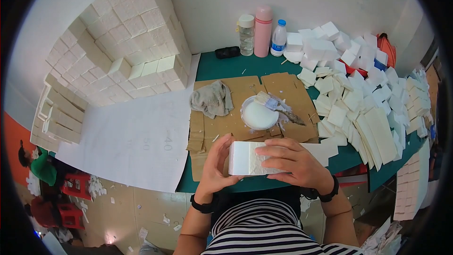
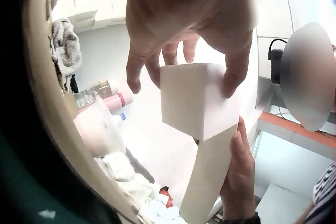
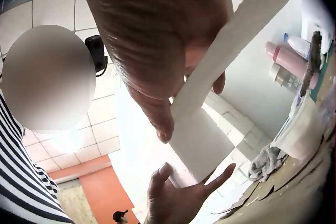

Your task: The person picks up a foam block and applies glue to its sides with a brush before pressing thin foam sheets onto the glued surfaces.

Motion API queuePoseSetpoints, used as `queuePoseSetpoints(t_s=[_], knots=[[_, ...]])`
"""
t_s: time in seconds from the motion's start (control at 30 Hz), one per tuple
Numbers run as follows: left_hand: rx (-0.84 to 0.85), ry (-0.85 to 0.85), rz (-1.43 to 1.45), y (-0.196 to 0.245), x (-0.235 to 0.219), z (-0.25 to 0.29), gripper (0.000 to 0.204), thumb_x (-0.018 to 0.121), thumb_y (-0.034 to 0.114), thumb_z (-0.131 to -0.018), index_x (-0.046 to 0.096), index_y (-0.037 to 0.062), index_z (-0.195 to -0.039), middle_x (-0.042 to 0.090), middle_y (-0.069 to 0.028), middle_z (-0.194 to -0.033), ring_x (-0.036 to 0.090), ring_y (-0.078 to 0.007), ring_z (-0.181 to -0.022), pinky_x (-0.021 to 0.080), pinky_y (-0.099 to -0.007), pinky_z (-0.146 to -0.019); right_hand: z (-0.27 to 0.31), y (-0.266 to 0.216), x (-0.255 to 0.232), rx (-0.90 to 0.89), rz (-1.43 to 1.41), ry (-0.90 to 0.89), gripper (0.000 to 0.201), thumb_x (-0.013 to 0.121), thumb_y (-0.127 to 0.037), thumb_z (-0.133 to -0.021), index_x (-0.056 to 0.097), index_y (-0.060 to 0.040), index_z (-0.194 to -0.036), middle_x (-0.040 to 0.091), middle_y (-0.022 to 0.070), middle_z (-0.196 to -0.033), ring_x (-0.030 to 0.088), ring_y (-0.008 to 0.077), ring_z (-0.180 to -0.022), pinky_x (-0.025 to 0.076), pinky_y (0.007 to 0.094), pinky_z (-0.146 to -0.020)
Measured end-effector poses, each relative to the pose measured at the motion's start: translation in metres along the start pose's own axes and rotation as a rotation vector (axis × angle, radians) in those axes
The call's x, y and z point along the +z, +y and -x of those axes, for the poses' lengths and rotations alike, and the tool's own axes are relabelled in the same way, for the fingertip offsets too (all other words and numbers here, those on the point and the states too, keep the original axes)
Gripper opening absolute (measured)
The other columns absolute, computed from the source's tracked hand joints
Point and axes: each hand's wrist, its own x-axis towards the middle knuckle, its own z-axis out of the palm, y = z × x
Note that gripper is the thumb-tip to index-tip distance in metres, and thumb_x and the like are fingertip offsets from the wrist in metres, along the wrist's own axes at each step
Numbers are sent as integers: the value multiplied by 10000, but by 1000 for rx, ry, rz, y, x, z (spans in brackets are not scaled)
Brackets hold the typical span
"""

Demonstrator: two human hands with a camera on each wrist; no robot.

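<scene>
Over the table's front edge, my left hand [image 1: 218, 165] grips a white block [image 1: 241, 158] between thumb and fingers. From the other side my right hand [image 1: 297, 163] holds a long white strip [image 1: 321, 151] against the block, its fingers across a wrinkled surface. The left wrist view shows the block [image 2: 184, 98] under my left hand [image 2: 189, 14], with the strip [image 2: 207, 176] running away from it beside my right hand [image 2: 239, 176]. In the right wrist view, the strip [image 3: 236, 35] passes between the right hand's [image 3: 163, 40] thumb and fingers and meets the block [image 3: 202, 145].
Cardboard [image 1: 203, 113] on the green table carries a grey cloth [image 1: 212, 99] and a bowl of white paste [image 1: 259, 114] with a brush [image 1: 266, 100] across it. Stacked blocks [image 1: 137, 28] stand left, loose white pieces [image 1: 349, 99] lie right, and bottles [image 1: 263, 33] stand behind.
</scene>
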Motion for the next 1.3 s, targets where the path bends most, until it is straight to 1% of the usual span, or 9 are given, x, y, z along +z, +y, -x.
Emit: queuePoseSetpoints(t_s=[0.43, 0.53, 0.7, 0.83, 0.93, 0.97, 1.07, 1.23, 1.3], knots=[[37, 4, -26, -3, 1, 1, 954, 782, 2, -609, 307, 43, -1434, 443, -119, -1359, 422, -249, -1294, 290, -422, -1111, 1, -4, 7, 13, 27, 43, 357, 788, -160, -703, 620, -92, -1011, 582, 57, -1275, 499, 286, -1214, 416, 419, -976], [24, 44, -65, -3, 5, 0, 968, 797, 57, -620, 281, 51, -1439, 466, -132, -1293, 456, -256, -1231, 338, -389, -1059, -1, -10, 13, 54, 57, 122, 368, 797, -143, -687, 615, -87, -1003, 586, 68, -1257, 519, 284, -1181, 417, 435, -971], [18, 11, -74, 0, 4, 0, 959, 777, 22, -623, 284, 35, -1446, 433, -112, -1369, 426, -239, -1281, 288, -416, -1116, -2, -14, 25, 33, 177, 198, 372, 791, -110, -671, 613, -84, -996, 589, 80, -1234, 538, 279, -1141, 430, 438, -955], [-19, -18, -204, 13, 9, -7, 940, 775, 46, -601, 313, 47, -1419, 471, -138, -1291, 456, -271, -1232, 332, -391, -1062, -1, -13, 24, 25, 175, 180, 367, 777, -73, -659, 625, -85, -993, 590, 82, -1219, 548, 280, -1117, 453, 417, -932], [123, -181, -588, 31, 8, -20, 836, 762, 29, -563, 441, 69, -1333, 497, -156, -1239, 493, -302, -1180, 368, -400, -1027, 0, -10, 24, 20, 144, 156, 372, 765, -66, -669, 628, -94, -1014, 569, 68, -1236, 530, 267, -1151, 464, 387, -931], [124, -181, -587, 33, 7, -21, 836, 762, 29, -563, 441, 69, -1333, 497, -156, -1239, 493, -302, -1180, 368, -400, -1027, 0, -9, 24, 20, 146, 157, 372, 765, -66, -669, 628, -94, -1014, 569, 68, -1236, 530, 267, -1151, 464, 387, -931], [86, -233, -584, 37, 6, -24, 669, 759, 22, -553, 577, 106, -1191, 501, -157, -1193, 527, -337, -1117, 429, -388, -963, 3, -5, 24, 7, 121, 159, 373, 770, -61, -664, 643, -102, -1012, 571, 68, -1227, 536, 271, -1135, 472, 373, -919], [81, -258, -562, 33, 4, -23, 595, 762, 29, -552, 619, 104, -1124, 506, -152, -1177, 549, -328, -1068, 447, -385, -931, 8, 4, 29, -14, 49, 141, 364, 775, -75, -673, 650, -92, -1015, 575, 72, -1221, 542, 268, -1123, 472, 378, -918], [106, -252, -562, 32, 4, -23, 590, 764, 31, -546, 622, 98, -1115, 505, -154, -1175, 555, -334, -1047, 452, -385, -921, 9, 7, 32, -22, 39, 181, 358, 791, -100, -674, 663, -91, -1008, 597, 87, -1194, 563, 290, -1089, 488, 384, -902]])
